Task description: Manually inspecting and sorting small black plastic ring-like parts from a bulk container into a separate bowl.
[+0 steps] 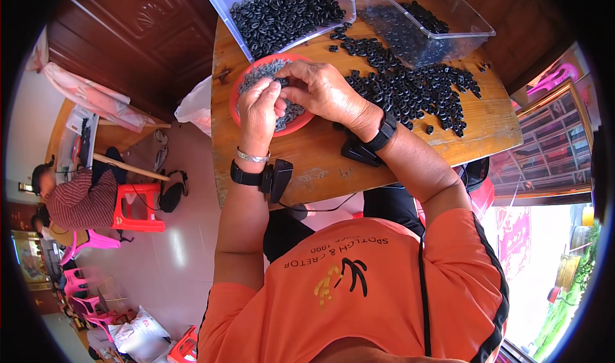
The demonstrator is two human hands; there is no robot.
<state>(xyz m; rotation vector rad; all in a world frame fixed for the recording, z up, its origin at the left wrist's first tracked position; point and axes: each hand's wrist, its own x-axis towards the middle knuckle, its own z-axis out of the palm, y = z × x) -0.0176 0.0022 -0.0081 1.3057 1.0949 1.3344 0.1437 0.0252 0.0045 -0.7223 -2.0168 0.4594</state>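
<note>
My left hand [259, 111] and my right hand [323, 93] meet with closed fingertips above a round red bowl [309, 121]. A small dark piece [280, 81] shows between the fingertips; the fingers cover most of it. Inside the bowl lies a heap of small thin grey parts [256, 75]. To the right of my right hand, many small black ring-shaped plastic pieces [410, 91] are spread over the wooden table [314, 174].
A clear plastic bin [352, 1] of black pieces stands behind the bowl. Another clear bin [471, 33] lies to its right, black pieces in and around it. At left, a person [80, 196] sits near a red stool [138, 209]; a white bag [195, 107] hangs beside the table.
</note>
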